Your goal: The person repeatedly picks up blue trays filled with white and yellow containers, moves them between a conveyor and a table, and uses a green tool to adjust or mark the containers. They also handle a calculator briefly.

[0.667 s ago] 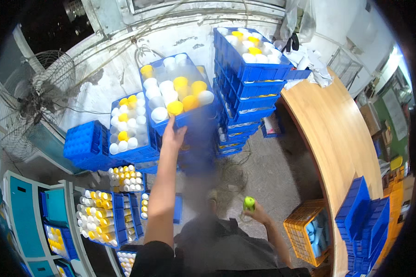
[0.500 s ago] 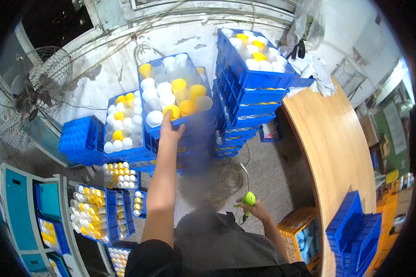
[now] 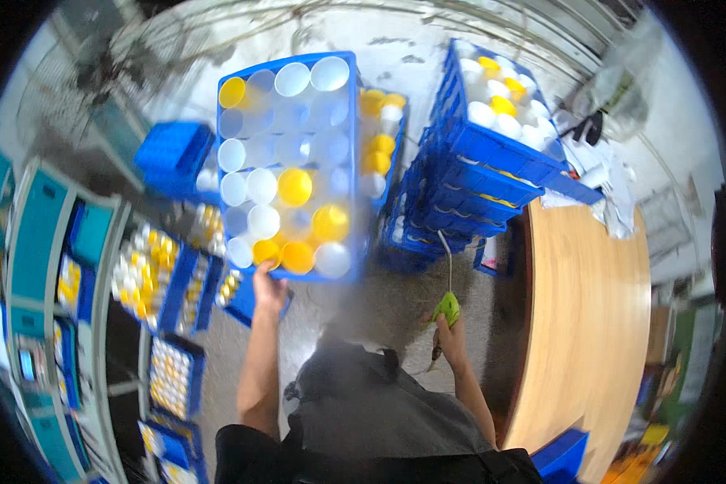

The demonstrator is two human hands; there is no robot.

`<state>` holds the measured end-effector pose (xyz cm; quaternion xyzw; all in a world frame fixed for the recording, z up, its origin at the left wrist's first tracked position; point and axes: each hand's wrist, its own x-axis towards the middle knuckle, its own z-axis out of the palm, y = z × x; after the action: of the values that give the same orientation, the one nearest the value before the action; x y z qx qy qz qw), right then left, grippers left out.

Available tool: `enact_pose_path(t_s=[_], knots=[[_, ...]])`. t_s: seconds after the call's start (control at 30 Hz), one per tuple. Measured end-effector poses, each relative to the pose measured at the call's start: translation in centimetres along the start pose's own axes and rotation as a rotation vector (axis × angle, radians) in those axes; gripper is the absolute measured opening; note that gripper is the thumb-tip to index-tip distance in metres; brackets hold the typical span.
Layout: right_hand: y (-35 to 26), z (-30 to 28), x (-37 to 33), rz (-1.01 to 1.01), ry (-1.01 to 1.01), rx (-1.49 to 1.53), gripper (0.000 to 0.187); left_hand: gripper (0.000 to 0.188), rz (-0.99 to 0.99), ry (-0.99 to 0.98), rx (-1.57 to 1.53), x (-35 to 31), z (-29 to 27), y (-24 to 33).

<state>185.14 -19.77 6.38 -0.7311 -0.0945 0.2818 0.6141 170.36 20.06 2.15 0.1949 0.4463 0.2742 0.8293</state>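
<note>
My left hand (image 3: 269,294) is closed on the near edge of a blue crate (image 3: 352,161), with the thumb up over the rim by a yellow cup (image 3: 297,256). White, clear and yellow cups stand in rows in this crate, which is raised and blurred by motion. Its far side is held by nothing I can see. Low on the right, my right hand (image 3: 453,339) is wrapped round a green air blow gun (image 3: 446,306), whose thin bent metal nozzle points up and away. Behind the raised crate, another crate of cups (image 3: 381,145) partly shows.
A tall stack of blue crates (image 3: 492,133) with cups stands at the right back, beside a wooden table (image 3: 589,323). At the left are a blue crate (image 3: 169,153), a shelf unit (image 3: 36,202) with teal panels, and several cup-filled crates (image 3: 176,373). A wire fan (image 3: 56,89) stands far left.
The crate in my left hand has come up off its stack and shifted left, uncovering cups behind it. My view has turned somewhat. My right hand still holds the air blow gun.
</note>
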Motion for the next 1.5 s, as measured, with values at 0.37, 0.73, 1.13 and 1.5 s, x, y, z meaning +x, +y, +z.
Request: enact_pose_path(t_s=[0.37, 0.73, 1.13, 1.5], knots=[[-5.2, 2.8, -7.5, -0.211, -0.985, -1.106, 0.050, 0.039, 0.151, 0.989, 0.928, -25.0, -19.2, -14.8], [-4.0, 7.3, -15.6, -0.392, -1.081, -1.380, 0.050, 0.077, 0.102, 0.924, 1.166, -33.6, -24.8, -21.5], [-1.5, 11.6, -16.5, -0.379, -0.642, -1.459, 0.053, 0.025, 0.107, 0.733, 0.832, -40.4, -37.0, -18.6], [-4.6, 12.9, -18.0, -0.389, -0.528, -1.409, 0.054, 0.027, 0.156, 0.607, 0.926, -42.5, -40.0, -17.6]])
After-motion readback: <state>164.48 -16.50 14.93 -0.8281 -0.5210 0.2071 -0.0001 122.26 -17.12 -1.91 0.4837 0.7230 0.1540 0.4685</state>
